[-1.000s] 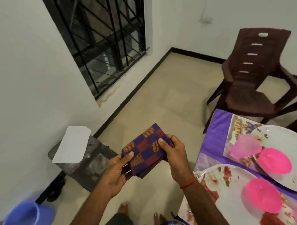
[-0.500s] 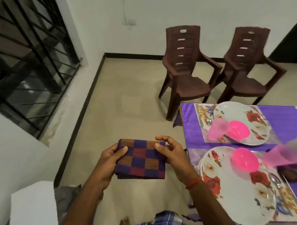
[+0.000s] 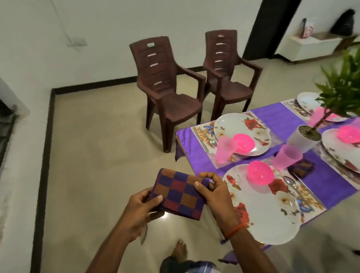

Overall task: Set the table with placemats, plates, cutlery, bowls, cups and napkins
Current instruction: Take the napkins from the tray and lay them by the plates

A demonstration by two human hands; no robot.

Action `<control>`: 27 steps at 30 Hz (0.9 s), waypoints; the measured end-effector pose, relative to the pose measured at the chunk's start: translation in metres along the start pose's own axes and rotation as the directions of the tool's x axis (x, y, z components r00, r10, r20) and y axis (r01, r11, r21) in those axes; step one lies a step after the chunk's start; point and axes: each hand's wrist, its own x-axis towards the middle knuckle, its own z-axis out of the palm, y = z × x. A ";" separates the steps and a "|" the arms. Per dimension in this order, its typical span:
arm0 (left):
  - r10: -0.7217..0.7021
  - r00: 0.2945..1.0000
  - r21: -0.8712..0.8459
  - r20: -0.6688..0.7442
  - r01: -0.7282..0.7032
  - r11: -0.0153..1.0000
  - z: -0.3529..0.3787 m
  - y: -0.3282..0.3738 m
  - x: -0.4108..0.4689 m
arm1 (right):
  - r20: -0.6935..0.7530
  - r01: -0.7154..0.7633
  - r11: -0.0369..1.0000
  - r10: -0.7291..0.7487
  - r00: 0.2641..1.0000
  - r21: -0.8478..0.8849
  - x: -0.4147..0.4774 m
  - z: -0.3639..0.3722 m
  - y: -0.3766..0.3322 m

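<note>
Pale floor fills most of the head view, with two brown plastic chairs near the white wall and a purple-clothed table at right. Both hands hold a folded checked napkin in the air over the floor, just left of the table's corner. The left hand grips its near left edge, thumb on top. The right hand pinches its right edge between thumb and fingers. On the table, the nearest floral plate carries a pink bowl. A pink cup and a second folded napkin sit just beyond. A potted plant stands farther along.
</note>
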 end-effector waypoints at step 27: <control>0.025 0.988 0.586 0.153 -0.111 0.803 0.060 0.061 0.240 | -0.295 -0.102 0.821 -0.084 0.952 -0.562 0.138 -0.032 0.055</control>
